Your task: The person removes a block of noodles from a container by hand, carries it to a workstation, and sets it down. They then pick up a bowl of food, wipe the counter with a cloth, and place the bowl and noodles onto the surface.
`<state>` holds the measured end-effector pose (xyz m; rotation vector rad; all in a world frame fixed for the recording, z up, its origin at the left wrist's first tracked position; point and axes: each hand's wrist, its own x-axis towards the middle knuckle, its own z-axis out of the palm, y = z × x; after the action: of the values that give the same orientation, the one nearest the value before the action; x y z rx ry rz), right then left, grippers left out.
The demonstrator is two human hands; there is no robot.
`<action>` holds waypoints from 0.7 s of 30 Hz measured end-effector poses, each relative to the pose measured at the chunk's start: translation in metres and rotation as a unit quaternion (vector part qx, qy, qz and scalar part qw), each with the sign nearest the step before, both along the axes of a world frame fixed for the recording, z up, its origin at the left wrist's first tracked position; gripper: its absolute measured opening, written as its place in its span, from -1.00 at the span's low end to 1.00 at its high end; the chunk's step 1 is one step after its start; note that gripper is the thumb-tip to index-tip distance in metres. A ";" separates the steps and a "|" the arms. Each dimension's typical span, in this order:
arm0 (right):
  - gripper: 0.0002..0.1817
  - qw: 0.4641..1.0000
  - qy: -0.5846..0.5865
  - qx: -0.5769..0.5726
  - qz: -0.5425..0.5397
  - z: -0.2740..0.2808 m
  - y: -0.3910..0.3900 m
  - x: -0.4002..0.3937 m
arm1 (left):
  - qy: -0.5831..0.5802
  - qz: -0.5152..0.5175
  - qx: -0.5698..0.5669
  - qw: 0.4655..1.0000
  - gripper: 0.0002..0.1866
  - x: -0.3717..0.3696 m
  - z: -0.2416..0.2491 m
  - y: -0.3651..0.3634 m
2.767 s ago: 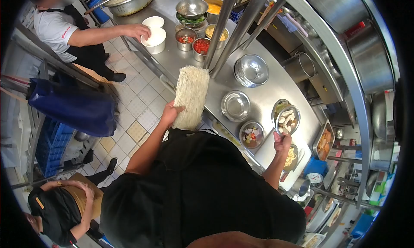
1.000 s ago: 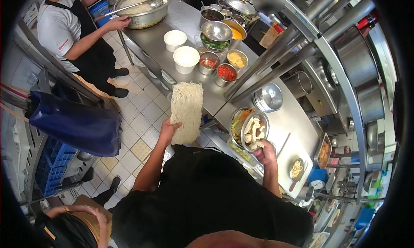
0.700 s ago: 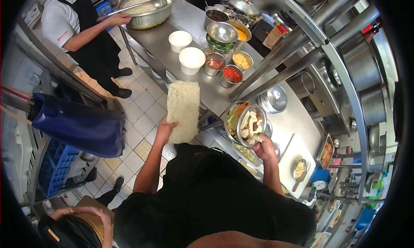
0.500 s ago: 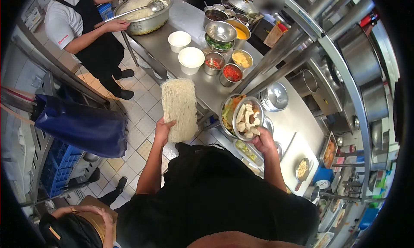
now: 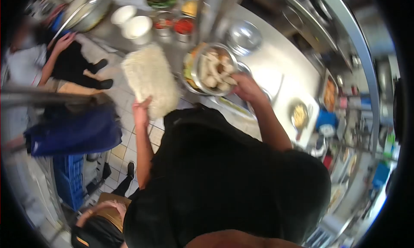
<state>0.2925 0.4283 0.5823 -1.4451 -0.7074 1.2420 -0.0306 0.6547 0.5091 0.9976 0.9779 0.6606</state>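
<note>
My left hand is closed on the near edge of a flat block of pale dry noodles, held out over the tiled floor beside the counter. My right hand grips the rim of a metal bowl filled with pale sliced pieces. Partly under that bowl is another container with green and orange vegetables. Two white tubs stand on the counter beyond the noodles, next to small metal pots of red chopped pieces. The picture is blurred by motion.
A person in a black apron stands at the upper left by a large pan. Another person is at the lower left. Stacked metal bowls and a small pan sit on the right side of the counter. Blue crates stand left.
The view has turned, and the counter and its contents appear shifted left and up. Both hands still hold the noodles and the bowl. The person at the upper left has lowered an arm.
</note>
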 end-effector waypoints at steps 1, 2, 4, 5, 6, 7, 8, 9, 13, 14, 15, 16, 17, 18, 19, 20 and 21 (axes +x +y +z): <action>-0.67 0.966 0.219 -0.009 -0.135 -0.003 0.001 -0.003 | -0.006 -0.008 -0.009 1.000 -0.65 0.001 -0.003 -0.004; -0.66 0.962 0.230 -0.025 -0.147 -0.009 -0.003 0.002 | -0.017 0.008 0.002 1.000 -0.64 0.008 0.006 -0.014; -0.59 0.971 0.190 -0.065 -0.129 0.017 -0.011 0.005 | -0.030 0.004 -0.030 0.999 -0.61 0.016 0.009 -0.028; -0.59 0.971 0.185 -0.061 -0.139 0.020 -0.017 0.006 | -0.040 0.001 -0.028 0.999 -0.61 0.021 0.007 -0.036; -0.59 0.972 0.180 -0.058 -0.142 0.019 -0.019 0.009 | -0.049 0.004 -0.023 0.998 -0.61 0.023 0.005 -0.040; -0.59 0.970 0.200 -0.055 -0.128 0.017 -0.022 0.012 | -0.048 0.002 -0.028 0.998 -0.61 0.024 0.003 -0.042; -0.59 0.968 0.220 -0.053 -0.112 0.013 -0.029 0.016 | -0.047 0.002 -0.033 0.998 -0.61 0.028 0.005 -0.049; -0.58 0.965 0.240 -0.053 -0.095 0.010 -0.034 0.017 | -0.045 0.002 -0.038 0.998 -0.61 0.030 0.007 -0.054; -0.58 0.964 0.218 -0.075 -0.130 0.012 -0.074 0.021 | -0.031 0.001 -0.034 0.999 -0.63 0.049 0.011 -0.085; -0.58 0.964 0.218 -0.067 -0.136 0.015 -0.082 0.016 | -0.039 0.004 -0.025 0.999 -0.63 0.049 0.010 -0.088; -0.58 0.964 0.217 -0.058 -0.144 0.017 -0.093 0.015 | -0.049 0.004 -0.014 0.999 -0.64 0.054 0.009 -0.090; -0.58 0.963 0.215 -0.049 -0.154 0.021 -0.102 0.012 | -0.057 -0.002 -0.017 0.998 -0.64 0.055 0.009 -0.089; -0.58 0.966 0.180 -0.079 -0.168 0.027 -0.111 0.008 | -0.064 -0.011 -0.022 0.998 -0.64 0.055 0.010 -0.091; -0.58 0.964 0.180 -0.073 -0.184 0.028 -0.123 0.003 | -0.069 -0.021 -0.029 0.997 -0.64 0.055 0.012 -0.093; -0.58 0.961 0.179 -0.068 -0.198 0.025 -0.133 -0.003 | -0.070 -0.033 -0.029 0.997 -0.65 0.053 0.013 -0.093; -0.58 0.960 0.177 -0.065 -0.208 0.023 -0.143 -0.006 | -0.064 -0.047 -0.031 0.996 -0.64 0.053 0.011 -0.093; -0.55 0.958 0.184 -0.061 -0.213 0.023 -0.155 -0.010 | -0.061 -0.056 -0.032 0.996 -0.64 0.051 0.008 -0.094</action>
<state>0.2821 0.2734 0.6052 -1.3238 -0.0603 1.1767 0.0202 0.5605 0.5169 0.9371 0.8264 0.5862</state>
